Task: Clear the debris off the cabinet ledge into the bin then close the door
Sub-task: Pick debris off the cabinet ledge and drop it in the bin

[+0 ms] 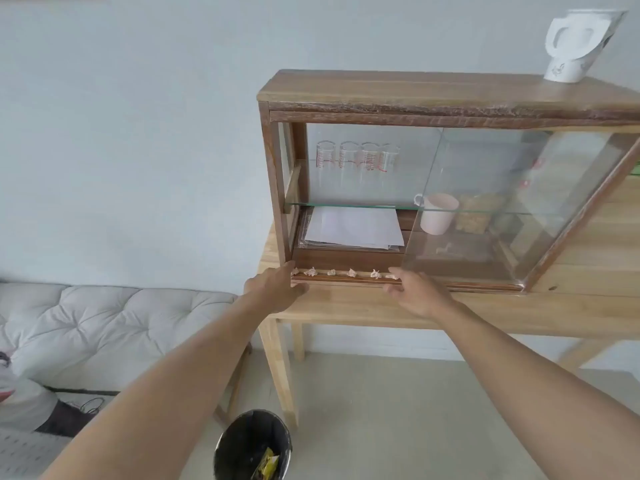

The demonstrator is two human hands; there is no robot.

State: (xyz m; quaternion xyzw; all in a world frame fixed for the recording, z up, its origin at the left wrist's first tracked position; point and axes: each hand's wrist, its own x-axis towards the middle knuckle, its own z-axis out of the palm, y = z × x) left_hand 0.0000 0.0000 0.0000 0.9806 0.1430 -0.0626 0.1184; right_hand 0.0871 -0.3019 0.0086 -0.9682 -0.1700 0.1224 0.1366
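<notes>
A wooden cabinet (433, 90) with glass panels stands on a light wooden table. Its sliding glass door (485, 202) is pushed to the right, leaving the left half open. Several small crumpled paper scraps (351, 272) lie in a row on the cabinet's front ledge (346, 279). My left hand (275, 289) rests at the ledge's left end, fingers apart, holding nothing. My right hand (415, 291) reaches the ledge's right end beside the last scrap, fingers apart and empty. A black bin (252, 441) stands on the floor below, between my forearms.
Inside the cabinet are glass beakers (356, 157), a stack of white paper (353, 228) and a pink cup (438, 213). A white jug (575, 43) stands on top. The table (346, 306) has legs near the bin. A white tufted cushion (104, 323) lies at left.
</notes>
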